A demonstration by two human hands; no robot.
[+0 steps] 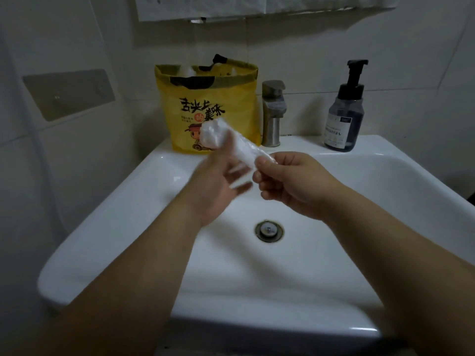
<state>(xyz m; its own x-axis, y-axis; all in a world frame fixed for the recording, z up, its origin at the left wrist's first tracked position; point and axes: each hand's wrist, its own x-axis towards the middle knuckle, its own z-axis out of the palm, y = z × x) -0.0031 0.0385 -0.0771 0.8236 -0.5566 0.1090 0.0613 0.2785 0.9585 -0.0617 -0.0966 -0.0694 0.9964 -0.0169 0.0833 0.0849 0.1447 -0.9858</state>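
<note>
Packet [221, 136]: held in the air over the sink [372, 146], just in front of the yellow bag [205, 104] and well above the drain [269, 230]. Slants from a thick, lumpy end at upper left down to a thin, twisted tail at lower right. Looks like thin white plastic film, crinkled and a little glossy, wrapped around something soft and pale; content not possible to tell. Pinched at the thin tail by the right hand [295, 183], between thumb and forefinger, with the other fingers curled below. Left hand [218, 186] blurred, with fingers spread and rather straight under the middle of the film; cannot tell if gripping the thick end or only touching it. Seems to be the step of opening or unrolling the wrap above the basin. Next move probably calls for a firm hold on the thick end with the left hand, then a slow pull apart along the length, given such thin film, apt to stretch, slip and tear unevenly. Better also to keep all above the bowl, to catch anything loose on smooth white ceramic. Around: bag of thin matt material with black drawstring, standing on the back rim; brushed steel tap [273, 111], blocky, just beside; dark clear soap bottle [344, 116] with black pump, at right.
</note>
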